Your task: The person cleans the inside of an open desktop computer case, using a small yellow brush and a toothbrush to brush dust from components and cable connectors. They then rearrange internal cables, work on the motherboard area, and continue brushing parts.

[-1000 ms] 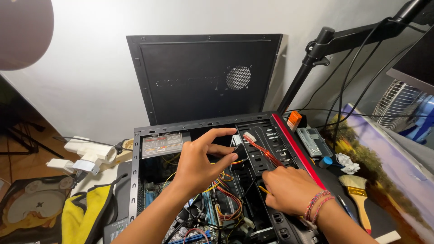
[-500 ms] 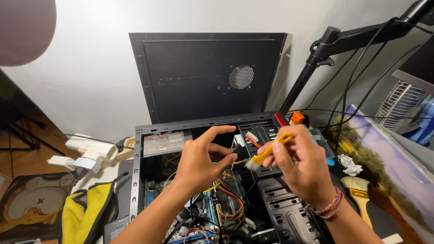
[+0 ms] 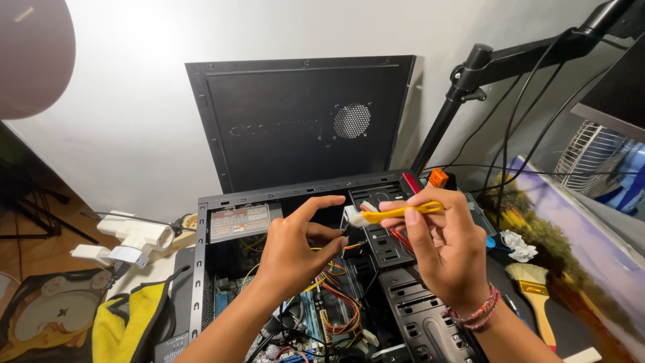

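Now right hand (image 3: 440, 252) raised, yellow tool (image 3: 403, 213) meeting white connector (image 3: 351, 216)

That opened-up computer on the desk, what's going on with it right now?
A person is bent over the open computer case, which lies on its side with its coloured cables exposed. The left hand pinches a small white connector above the case. The right hand holds a small yellow brush, its bristles at that connector. The black side panel leans against the wall behind, and a paintbrush lies to the right.
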